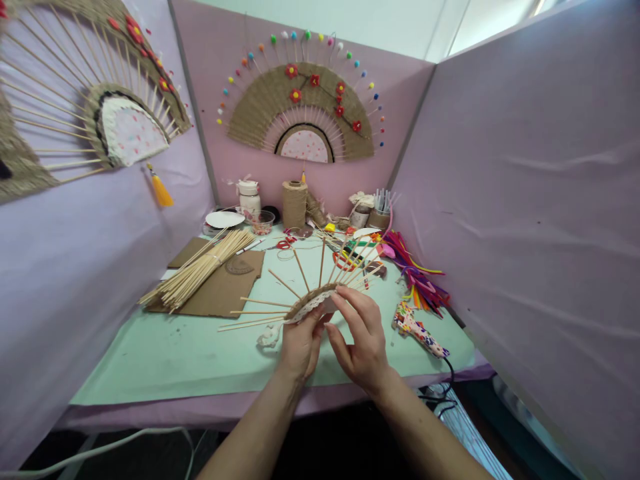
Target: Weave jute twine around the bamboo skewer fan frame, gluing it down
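Observation:
In my left hand (300,343) is a half-round fan frame (311,297), held from below above the near part of the table. Thin wooden sticks spread outward from its cardboard arc, and white lace trim runs along the inner edge. A loose crumpled end of lace (269,336) dangles at the frame's left. My right hand (361,333) has its fingers apart, with fingertips touching the lace at the right end of the arc. Part of the frame's underside is hidden by my hands.
Bundled sticks (205,270) lie on cardboard (225,293) at left. A patterned glue gun (420,330) with a black cord rests at right, near bright pipe cleaners (415,273). Scissors (284,245), a twine spool (295,205) and jars stand farther back. Finished fans (305,113) hang on the partitions.

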